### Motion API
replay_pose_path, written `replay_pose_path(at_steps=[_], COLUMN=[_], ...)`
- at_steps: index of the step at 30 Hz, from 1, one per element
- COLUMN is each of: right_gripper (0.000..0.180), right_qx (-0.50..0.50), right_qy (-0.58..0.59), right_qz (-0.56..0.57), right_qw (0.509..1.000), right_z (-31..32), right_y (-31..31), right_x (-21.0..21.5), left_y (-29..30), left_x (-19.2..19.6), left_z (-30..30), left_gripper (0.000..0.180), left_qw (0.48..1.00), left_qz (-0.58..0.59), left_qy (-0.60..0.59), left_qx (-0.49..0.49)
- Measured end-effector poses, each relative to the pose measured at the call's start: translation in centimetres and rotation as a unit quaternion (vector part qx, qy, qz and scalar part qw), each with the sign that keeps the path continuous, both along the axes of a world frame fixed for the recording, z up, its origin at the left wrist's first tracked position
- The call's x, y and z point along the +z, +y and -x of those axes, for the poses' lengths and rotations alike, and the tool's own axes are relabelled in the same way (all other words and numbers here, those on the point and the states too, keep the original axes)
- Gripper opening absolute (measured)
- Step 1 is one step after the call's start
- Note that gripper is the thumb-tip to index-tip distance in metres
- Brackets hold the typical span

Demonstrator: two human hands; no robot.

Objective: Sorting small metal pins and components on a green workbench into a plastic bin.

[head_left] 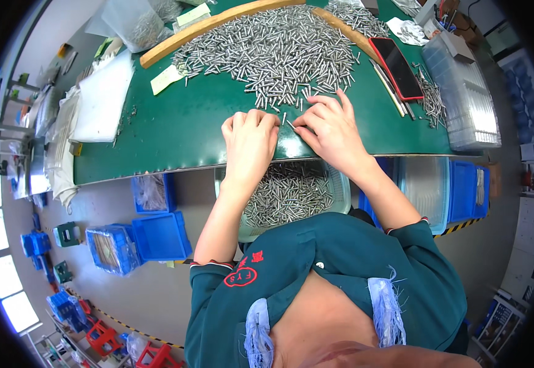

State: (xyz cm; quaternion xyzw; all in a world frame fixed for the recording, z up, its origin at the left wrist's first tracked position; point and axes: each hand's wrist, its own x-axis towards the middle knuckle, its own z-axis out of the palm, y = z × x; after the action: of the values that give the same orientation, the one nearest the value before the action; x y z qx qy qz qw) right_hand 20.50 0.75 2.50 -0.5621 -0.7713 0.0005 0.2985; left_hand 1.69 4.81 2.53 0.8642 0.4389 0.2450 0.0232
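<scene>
A broad heap of small silver metal pins (pixel 279 49) lies on the green tabletop (pixel 187 132). At its near edge, my left hand (pixel 248 144) rests with fingers curled down and closed; whatever is in them is hidden. My right hand (pixel 331 126) has thumb and forefinger pinched at one end of a metal pin (pixel 290 124), its other fingers raised and spread. Another loose pin (pixel 284 118) lies between my two hands, just in front of the heap. Below the table edge, a pale green basket (pixel 342 193) holds many more pins.
Wooden strips (pixel 212 18) border the heap's far side. To the right lie a red-edged phone (pixel 398 70), pens (pixel 388 91) and clear plastic boxes (pixel 460 92). White sheets (pixel 103 101) and a yellow-green note (pixel 166 80) are at left. Blue bins (pixel 161 236) stand on the floor.
</scene>
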Motion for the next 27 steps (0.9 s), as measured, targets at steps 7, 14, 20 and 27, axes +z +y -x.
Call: replay_pose_path(at_steps=[7,14,20,27], right_gripper=[0.009,0.010,0.013,0.021], right_qx=[0.015,0.034,0.039,0.043], right_qy=[0.005,0.012,0.025,0.038], right_qz=[0.013,0.021,0.025,0.050], right_qw=[1.000,0.999,0.999,0.997], right_z=[0.2,1.0,1.3,0.7], right_y=[-0.7,-0.1,-0.1,-0.3], right_x=[0.5,0.3,0.4,0.1], left_y=[-1.2,-1.4,0.9,-0.1], left_x=[1.0,0.9,0.4,0.5], left_z=[1.2,1.1,-0.2,0.7], left_gripper=[0.019,0.011,0.019,0.012], left_qw=[0.999,0.998,0.999,0.999], left_qz=[0.019,0.040,0.002,0.017], left_qy=[-0.034,-0.019,-0.022,0.014], left_qx=[0.006,-0.036,-0.033,0.044])
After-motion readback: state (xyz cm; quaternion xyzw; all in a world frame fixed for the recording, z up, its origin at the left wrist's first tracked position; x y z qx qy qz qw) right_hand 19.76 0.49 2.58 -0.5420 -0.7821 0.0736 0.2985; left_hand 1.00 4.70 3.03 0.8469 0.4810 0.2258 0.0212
